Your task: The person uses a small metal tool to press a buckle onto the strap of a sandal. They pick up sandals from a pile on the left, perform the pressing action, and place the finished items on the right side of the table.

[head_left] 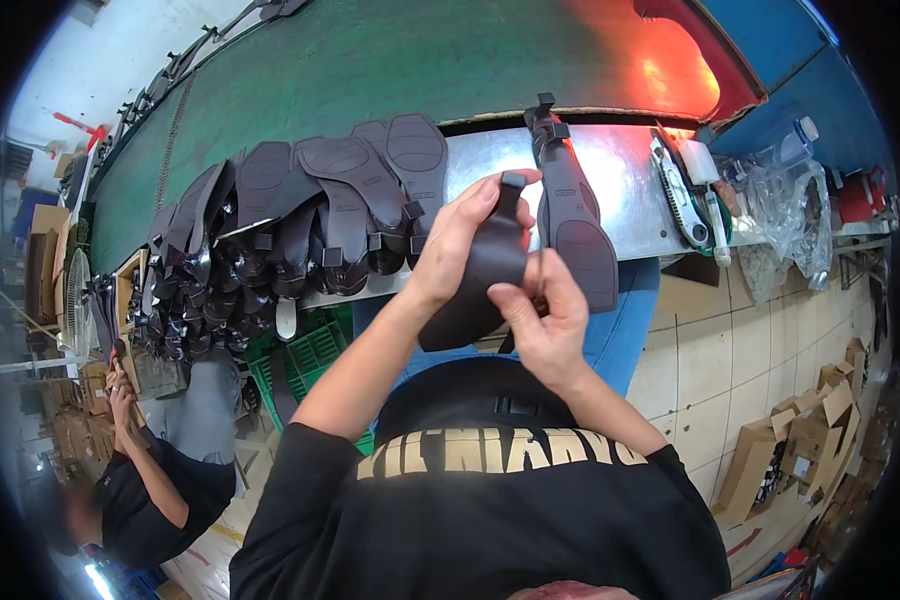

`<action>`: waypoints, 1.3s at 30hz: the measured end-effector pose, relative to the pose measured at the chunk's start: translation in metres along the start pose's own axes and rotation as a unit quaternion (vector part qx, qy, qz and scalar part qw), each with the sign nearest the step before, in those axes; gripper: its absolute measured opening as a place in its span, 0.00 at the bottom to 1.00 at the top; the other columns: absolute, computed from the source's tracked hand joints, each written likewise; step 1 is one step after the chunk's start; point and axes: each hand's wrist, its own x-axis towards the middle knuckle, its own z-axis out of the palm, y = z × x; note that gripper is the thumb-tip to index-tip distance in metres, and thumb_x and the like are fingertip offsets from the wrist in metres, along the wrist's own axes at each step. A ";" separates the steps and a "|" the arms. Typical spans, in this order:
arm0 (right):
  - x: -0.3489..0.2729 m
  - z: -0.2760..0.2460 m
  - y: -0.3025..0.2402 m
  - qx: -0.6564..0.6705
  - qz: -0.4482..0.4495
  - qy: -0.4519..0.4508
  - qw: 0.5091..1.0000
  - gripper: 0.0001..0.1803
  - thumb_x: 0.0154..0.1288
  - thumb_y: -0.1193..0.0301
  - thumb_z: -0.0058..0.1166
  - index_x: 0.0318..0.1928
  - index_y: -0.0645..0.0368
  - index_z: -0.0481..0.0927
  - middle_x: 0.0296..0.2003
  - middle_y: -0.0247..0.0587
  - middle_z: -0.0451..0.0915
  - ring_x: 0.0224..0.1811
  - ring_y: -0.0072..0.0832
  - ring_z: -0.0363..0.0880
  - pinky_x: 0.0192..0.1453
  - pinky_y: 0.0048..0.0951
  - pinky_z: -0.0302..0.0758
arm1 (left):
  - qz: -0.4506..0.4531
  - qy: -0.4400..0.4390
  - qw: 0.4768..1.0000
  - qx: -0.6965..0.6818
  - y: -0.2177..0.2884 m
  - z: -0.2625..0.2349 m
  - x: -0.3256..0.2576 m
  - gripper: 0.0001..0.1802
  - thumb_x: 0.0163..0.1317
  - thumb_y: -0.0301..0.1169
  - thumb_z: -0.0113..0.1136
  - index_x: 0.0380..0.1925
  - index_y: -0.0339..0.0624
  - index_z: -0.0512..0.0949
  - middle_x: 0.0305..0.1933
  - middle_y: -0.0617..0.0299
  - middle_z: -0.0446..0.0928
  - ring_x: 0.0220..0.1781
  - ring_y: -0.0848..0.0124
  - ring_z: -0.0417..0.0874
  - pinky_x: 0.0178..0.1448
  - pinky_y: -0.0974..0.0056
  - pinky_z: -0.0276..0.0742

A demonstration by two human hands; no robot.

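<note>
My left hand (453,240) grips a dark brown shoe sole (475,285) with a small black heel block at its upper end, tilted above my lap. Close against the sole's right edge is my right hand (550,325), its thumb and fingers curled together. What they pinch, if anything, is hidden. Just beyond, another dark sole (582,245) with a black heel lies on the metal tabletop (490,150), its wide end reaching over the near edge. A heap of similar heeled soles (345,185) is piled left of my hands, several overlapping.
A green conveyor belt (300,80) runs behind the metal top, with a glowing orange heater opening (675,70) at right. A white-handled cutter (678,195) and clear plastic bags (795,215) lie right. Below are a green crate (310,365) and cardboard boxes (805,440). Another person (160,480) works at left.
</note>
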 end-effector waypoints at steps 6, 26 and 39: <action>-0.026 -0.029 -0.019 -0.066 0.074 -0.144 0.985 0.10 0.68 0.74 0.53 0.47 0.63 0.79 0.31 0.38 0.74 0.24 0.22 0.69 0.30 0.21 0.68 | -0.080 0.048 0.985 0.143 -0.008 -0.012 -0.063 0.30 0.74 0.47 0.33 0.53 0.34 0.76 0.32 0.65 0.75 0.36 0.77 0.73 0.43 0.72 0.69; -0.039 -0.028 -0.013 0.166 0.402 -0.263 0.861 0.36 0.75 0.73 0.41 0.76 0.44 0.42 0.17 0.28 0.67 0.17 0.13 0.64 0.22 0.18 0.65 | -0.289 0.159 0.944 -0.004 -0.043 0.011 -0.106 0.57 0.59 0.76 0.16 0.45 0.34 0.79 0.27 0.63 0.74 0.30 0.75 0.74 0.37 0.71 0.68; -0.056 -0.024 -0.006 0.282 0.446 -0.168 0.833 0.30 0.74 0.75 0.44 0.73 0.43 0.56 0.18 0.24 0.64 0.18 0.11 0.57 0.21 0.16 0.57 | -0.168 0.193 0.964 0.076 -0.055 0.020 -0.116 0.44 0.71 0.63 0.29 0.39 0.28 0.78 0.27 0.63 0.71 0.31 0.75 0.70 0.35 0.69 0.65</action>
